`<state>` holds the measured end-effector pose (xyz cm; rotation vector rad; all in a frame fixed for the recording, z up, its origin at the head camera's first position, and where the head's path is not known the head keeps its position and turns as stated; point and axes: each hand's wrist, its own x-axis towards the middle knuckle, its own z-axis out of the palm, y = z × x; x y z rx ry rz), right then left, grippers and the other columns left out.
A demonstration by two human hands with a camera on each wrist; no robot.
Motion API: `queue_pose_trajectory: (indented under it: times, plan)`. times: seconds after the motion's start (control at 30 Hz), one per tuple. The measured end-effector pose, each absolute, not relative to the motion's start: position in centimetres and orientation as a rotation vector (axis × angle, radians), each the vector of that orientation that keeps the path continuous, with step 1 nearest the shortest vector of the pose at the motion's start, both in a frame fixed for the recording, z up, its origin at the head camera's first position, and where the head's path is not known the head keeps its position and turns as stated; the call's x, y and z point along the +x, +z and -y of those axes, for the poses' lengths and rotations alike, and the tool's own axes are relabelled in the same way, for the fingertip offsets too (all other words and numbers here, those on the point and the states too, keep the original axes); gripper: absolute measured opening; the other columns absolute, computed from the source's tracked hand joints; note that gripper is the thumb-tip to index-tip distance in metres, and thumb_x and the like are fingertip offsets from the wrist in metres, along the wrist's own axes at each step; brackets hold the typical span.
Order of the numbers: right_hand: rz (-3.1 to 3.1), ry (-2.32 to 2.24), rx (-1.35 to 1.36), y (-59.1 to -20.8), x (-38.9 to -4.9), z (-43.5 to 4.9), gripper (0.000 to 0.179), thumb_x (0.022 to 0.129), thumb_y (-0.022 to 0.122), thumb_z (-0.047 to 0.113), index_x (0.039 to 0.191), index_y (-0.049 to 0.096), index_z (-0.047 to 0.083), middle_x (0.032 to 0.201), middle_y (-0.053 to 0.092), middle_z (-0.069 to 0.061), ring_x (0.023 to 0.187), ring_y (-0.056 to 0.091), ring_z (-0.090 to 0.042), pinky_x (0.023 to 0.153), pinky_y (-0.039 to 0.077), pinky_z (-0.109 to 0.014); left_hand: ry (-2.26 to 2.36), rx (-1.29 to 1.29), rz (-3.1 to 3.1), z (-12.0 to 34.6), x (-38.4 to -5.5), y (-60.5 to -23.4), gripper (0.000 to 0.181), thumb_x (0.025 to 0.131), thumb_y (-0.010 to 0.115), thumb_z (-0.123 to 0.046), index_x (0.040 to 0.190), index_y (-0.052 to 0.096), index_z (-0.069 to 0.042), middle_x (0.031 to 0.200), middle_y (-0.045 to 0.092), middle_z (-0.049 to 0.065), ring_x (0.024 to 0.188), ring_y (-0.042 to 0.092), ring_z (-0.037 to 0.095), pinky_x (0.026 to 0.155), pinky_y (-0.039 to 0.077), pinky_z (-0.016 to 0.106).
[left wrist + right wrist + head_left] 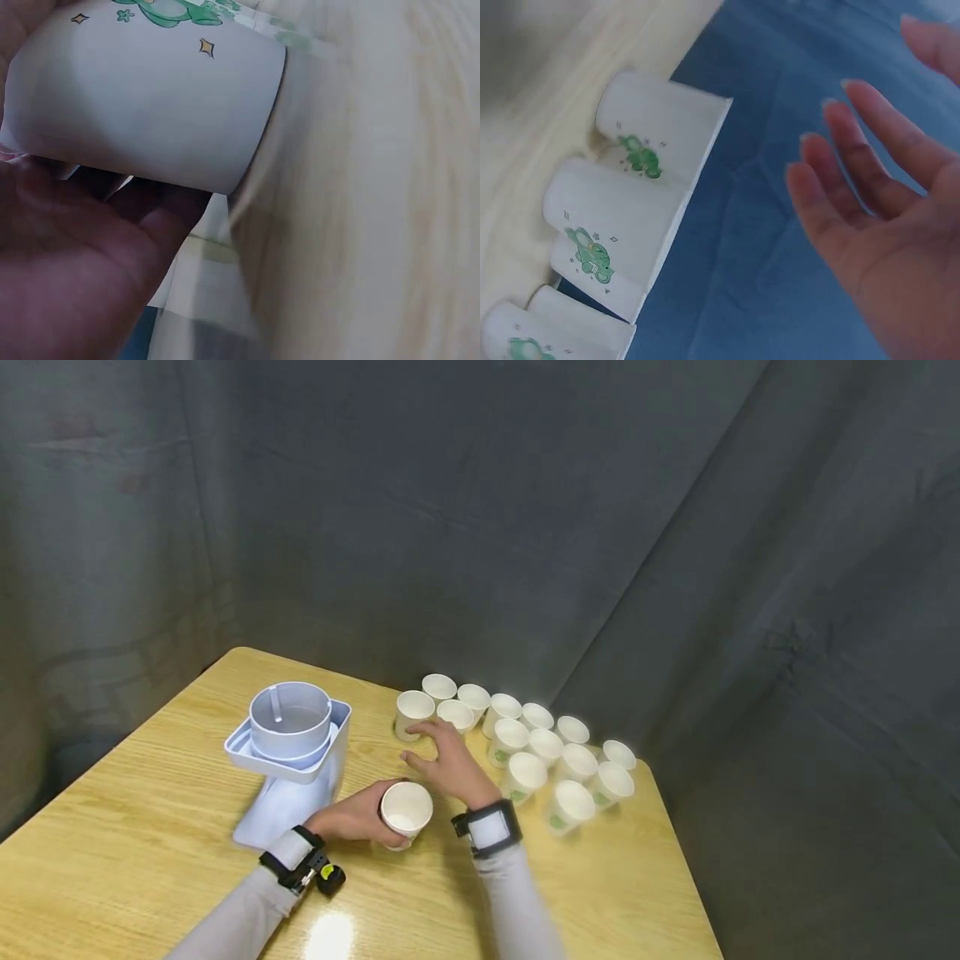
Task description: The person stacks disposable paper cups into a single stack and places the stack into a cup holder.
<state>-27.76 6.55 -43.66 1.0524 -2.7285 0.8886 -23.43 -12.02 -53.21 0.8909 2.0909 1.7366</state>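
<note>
My left hand [358, 814] grips a white paper cup [407, 807] near the middle of the table, its mouth facing up. In the left wrist view the fingers wrap around that cup [142, 105], which bears a green cartoon print and small yellow stars. My right hand [450, 764] hovers a little beyond it, thumb and fingers spread, holding nothing. Close to its fingertips stands the leftmost paper cup [415, 706] of a group. The right wrist view shows the open right hand [889, 202] apart from several printed cups [619, 225].
A pale blue-white device with a round bowl on top [292, 718] stands left of my left hand. Several upright paper cups [577, 760] cover the table's back right. Dark curtains [420, 527] hang behind the wooden table [150, 793].
</note>
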Motion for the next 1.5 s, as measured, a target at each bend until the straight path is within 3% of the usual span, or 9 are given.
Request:
queue_pose_trajectory:
  times: [0.23, 0.4, 0.53, 0.7, 1.0, 1.3, 1.5]
  plan:
    - [2.75, 0.563, 1.122, -43.6, -33.3, -4.7, 0.058, 0.086, 0.08, 0.011, 0.138, 0.056, 0.0, 0.137, 0.054, -0.017, 0.128, 0.048, -0.033, 0.11, 0.041, -0.041, 1.753, 0.841, -2.053, 11.8, -23.1, -53.6, 0.072, 0.076, 0.083, -0.011, 0.138, 0.05, 0.005, 0.123, 0.063, 0.014, 0.114, 0.057, 0.026, 0.099, 0.045, 0.036]
    - [2.841, 0.328, 1.104, -44.0, -36.2, -4.0, 0.076, 0.082, 0.085, 0.012, 0.147, 0.049, 0.003, 0.152, 0.044, -0.018, 0.141, 0.04, -0.033, 0.117, 0.036, -0.038, 1.757, 0.827, -2.053, 11.5, -23.0, -53.6, 0.073, 0.075, 0.084, -0.01, 0.138, 0.051, 0.005, 0.124, 0.064, 0.014, 0.115, 0.057, 0.026, 0.1, 0.045, 0.035]
    - [2.897, 0.264, 1.105, -44.4, -37.5, -3.6, 0.08, 0.082, 0.085, 0.013, 0.15, 0.045, 0.002, 0.157, 0.041, -0.018, 0.145, 0.037, -0.033, 0.12, 0.032, -0.037, 1.753, 0.824, -2.048, 11.3, -23.0, -53.5, 0.072, 0.076, 0.084, -0.01, 0.138, 0.051, 0.004, 0.124, 0.064, 0.014, 0.115, 0.057, 0.026, 0.101, 0.044, 0.039]
    - [2.91, 0.234, 1.095, -45.1, -38.0, -3.4, 0.071, 0.085, 0.082, 0.011, 0.147, 0.049, 0.002, 0.15, 0.049, -0.016, 0.142, 0.042, -0.029, 0.119, 0.032, -0.034, 1.75, 0.814, -2.052, 11.2, -23.0, -53.3, 0.073, 0.076, 0.084, -0.011, 0.139, 0.051, 0.004, 0.124, 0.063, 0.013, 0.115, 0.057, 0.026, 0.101, 0.043, 0.044]
    - [2.878, 0.228, 1.097, -45.4, -38.0, -3.4, 0.064, 0.083, 0.082, 0.01, 0.141, 0.056, 0.002, 0.137, 0.054, -0.014, 0.126, 0.054, -0.027, 0.108, 0.044, -0.033, 1.751, 0.804, -2.05, 11.4, -22.9, -53.2, 0.073, 0.077, 0.083, -0.011, 0.14, 0.049, 0.004, 0.126, 0.063, 0.014, 0.116, 0.056, 0.026, 0.102, 0.043, 0.045]
    - [2.844, 0.275, 1.137, -45.9, -37.1, -4.0, 0.063, 0.081, 0.086, 0.023, 0.135, 0.062, 0.002, 0.132, 0.055, -0.015, 0.121, 0.052, -0.028, 0.102, 0.047, -0.034, 1.722, 0.796, -2.073, 11.6, -23.1, -53.5, 0.074, 0.077, 0.083, -0.012, 0.14, 0.049, 0.004, 0.126, 0.062, 0.013, 0.116, 0.056, 0.026, 0.103, 0.042, 0.046]
    - [2.841, 0.341, 1.108, -46.3, -35.4, -4.4, 0.064, 0.08, 0.087, 0.026, 0.134, 0.063, 0.001, 0.132, 0.054, -0.015, 0.125, 0.049, -0.03, 0.107, 0.044, -0.036, 1.735, 0.794, -2.048, 11.9, -22.9, -53.3, 0.072, 0.078, 0.081, -0.011, 0.14, 0.047, 0.005, 0.125, 0.062, 0.014, 0.115, 0.056, 0.025, 0.102, 0.042, 0.044]
